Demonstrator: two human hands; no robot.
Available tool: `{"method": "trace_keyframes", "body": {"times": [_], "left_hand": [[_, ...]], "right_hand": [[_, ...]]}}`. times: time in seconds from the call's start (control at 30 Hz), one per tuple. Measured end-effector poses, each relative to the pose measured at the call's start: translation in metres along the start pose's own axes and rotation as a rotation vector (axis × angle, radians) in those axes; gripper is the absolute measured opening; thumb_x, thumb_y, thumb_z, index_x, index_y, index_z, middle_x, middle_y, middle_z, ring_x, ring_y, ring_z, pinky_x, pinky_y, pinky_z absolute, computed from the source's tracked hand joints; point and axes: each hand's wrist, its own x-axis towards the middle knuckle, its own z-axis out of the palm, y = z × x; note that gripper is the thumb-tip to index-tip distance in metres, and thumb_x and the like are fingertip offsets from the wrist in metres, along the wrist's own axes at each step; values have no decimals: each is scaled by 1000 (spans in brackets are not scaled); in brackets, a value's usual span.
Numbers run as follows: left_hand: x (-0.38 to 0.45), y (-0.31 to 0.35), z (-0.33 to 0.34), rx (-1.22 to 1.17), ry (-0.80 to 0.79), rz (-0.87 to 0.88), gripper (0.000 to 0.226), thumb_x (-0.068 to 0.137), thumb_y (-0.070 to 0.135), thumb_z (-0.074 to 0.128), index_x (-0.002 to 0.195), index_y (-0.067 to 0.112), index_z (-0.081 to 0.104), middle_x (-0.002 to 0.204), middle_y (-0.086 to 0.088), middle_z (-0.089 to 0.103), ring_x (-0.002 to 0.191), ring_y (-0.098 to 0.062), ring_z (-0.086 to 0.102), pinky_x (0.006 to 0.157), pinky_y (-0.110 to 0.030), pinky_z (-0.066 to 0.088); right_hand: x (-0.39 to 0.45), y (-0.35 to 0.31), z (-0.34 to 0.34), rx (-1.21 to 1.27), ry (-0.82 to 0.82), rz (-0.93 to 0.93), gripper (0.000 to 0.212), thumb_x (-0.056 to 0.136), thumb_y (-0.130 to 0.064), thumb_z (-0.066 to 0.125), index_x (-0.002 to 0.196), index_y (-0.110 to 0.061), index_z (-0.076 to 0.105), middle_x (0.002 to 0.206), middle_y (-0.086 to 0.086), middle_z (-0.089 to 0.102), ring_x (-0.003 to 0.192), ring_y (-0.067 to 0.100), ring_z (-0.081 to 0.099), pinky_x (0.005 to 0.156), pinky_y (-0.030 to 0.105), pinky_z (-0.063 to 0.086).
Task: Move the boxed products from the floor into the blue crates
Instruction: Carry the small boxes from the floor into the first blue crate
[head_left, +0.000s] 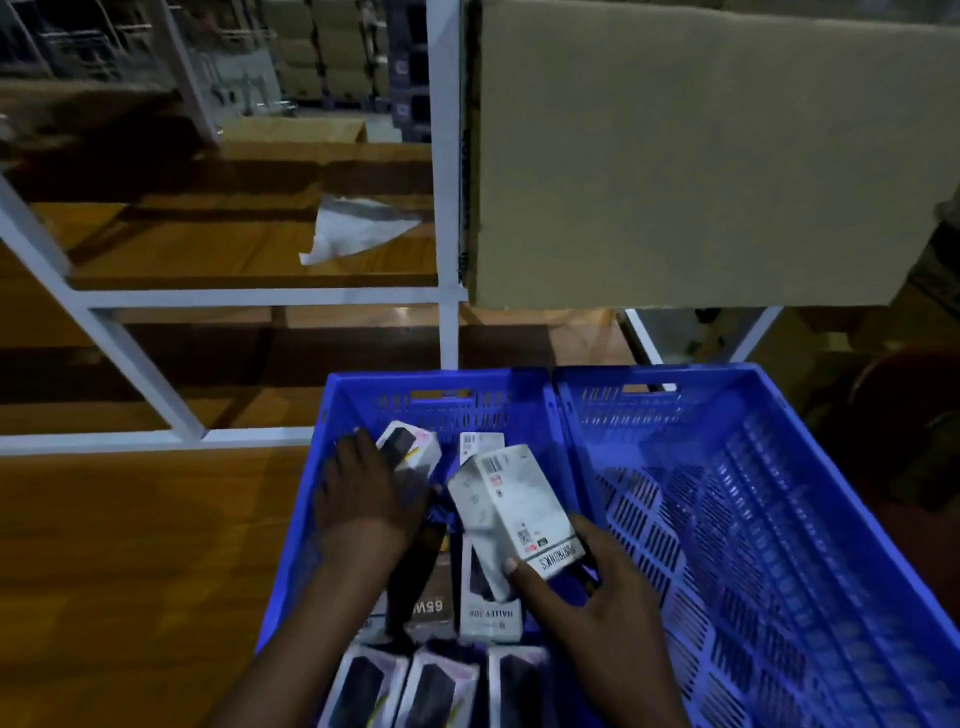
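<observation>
in the left blue crate (332, 415), near its far wall, our left hand (363, 493) lies flat with fingers on a small box (413, 449). toward the divider, our right hand (587, 582) pinches the near end of a white box (506, 499), tilted above the others. these look light and stiff; we'd grip the long sides. the right crate (779, 519) sits alongside.

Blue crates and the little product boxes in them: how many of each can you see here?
Blue crates: 2, the left crate and the right crate.
Product boxes in the left crate: at least 8, counting the white box in the right hand.
Total: at least 10.
</observation>
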Motion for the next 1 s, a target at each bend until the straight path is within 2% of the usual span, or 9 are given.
{"method": "trace_keyframes", "body": {"times": [0.13, 0.2, 0.27, 0.43, 0.53, 0.6, 0.7, 0.83, 1.0], "left_hand": [[-37, -10, 1, -13, -73, 152, 95, 73, 56, 71, 149, 7, 43, 151, -16, 48, 141, -38, 43, 108, -53, 41], [-49, -12, 2, -57, -148, 194, 93, 75, 62, 57, 153, 14, 39, 156, -10, 42, 146, -33, 37, 114, -49, 39], [-55, -15, 3, -119, -186, 228, 94, 75, 64, 48, 155, 16, 36, 157, -8, 40, 147, -30, 37, 113, -46, 43], [-72, -29, 16, -175, -138, 321, 77, 83, 47, 66, 145, 4, 50, 146, -17, 54, 138, -36, 50, 107, -46, 48], [-79, -42, 24, -188, -138, 332, 81, 82, 58, 58, 144, 4, 54, 146, -18, 55, 138, -39, 51, 109, -49, 47], [-83, -51, 28, -216, -154, 353, 87, 78, 62, 54, 147, 8, 51, 149, -15, 52, 141, -36, 47, 112, -47, 45], [-88, -59, 28, -291, -195, 368, 86, 79, 61, 53, 153, 19, 43, 155, -6, 43, 147, -26, 38, 118, -43, 39], [-94, -60, 22, -359, -238, 356, 83, 82, 60, 46, 156, 23, 38, 159, -2, 40, 150, -21, 31, 122, -38, 30], [-97, -52, 10, -472, -220, 360, 68, 81, 49, 51, 143, 21, 51, 145, 2, 52, 138, -20, 47, 114, -33, 40]], "right_hand": [[0, -6, 11, -61, 47, -48, 49, 58, -67, 82, 102, -67, 59, 105, -27, 68, 97, -5, 66, 81, 20, 53], [-3, -10, 18, -87, 37, -41, 50, 58, -66, 82, 98, -76, 54, 105, -32, 66, 98, -12, 63, 77, 13, 49], [-6, -11, 23, -119, 35, -15, 47, 56, -70, 78, 94, -77, 52, 100, -23, 68, 97, -15, 60, 77, 15, 49], [-9, -6, 33, -255, 7, 51, 34, 66, -60, 83, 86, -46, 59, 87, -16, 69, 87, -17, 59, 67, 8, 46], [-5, -2, 38, -310, 4, 92, 43, 66, -63, 80, 91, -32, 65, 85, -12, 73, 78, -8, 65, 64, 13, 50], [1, -3, 41, -321, 34, 125, 46, 66, -61, 82, 93, -29, 65, 87, -13, 73, 77, -4, 66, 66, 16, 53], [16, -10, 42, -343, 111, 118, 39, 71, -48, 87, 92, -26, 63, 83, -10, 68, 78, 8, 66, 58, 7, 42], [37, -25, 49, -373, 230, 52, 39, 74, -50, 85, 85, -20, 64, 76, -9, 65, 75, 16, 63, 62, 27, 40], [58, -29, 69, -381, 214, -5, 53, 70, -59, 84, 100, -18, 70, 91, -3, 75, 85, 16, 71, 66, 23, 45]]}}
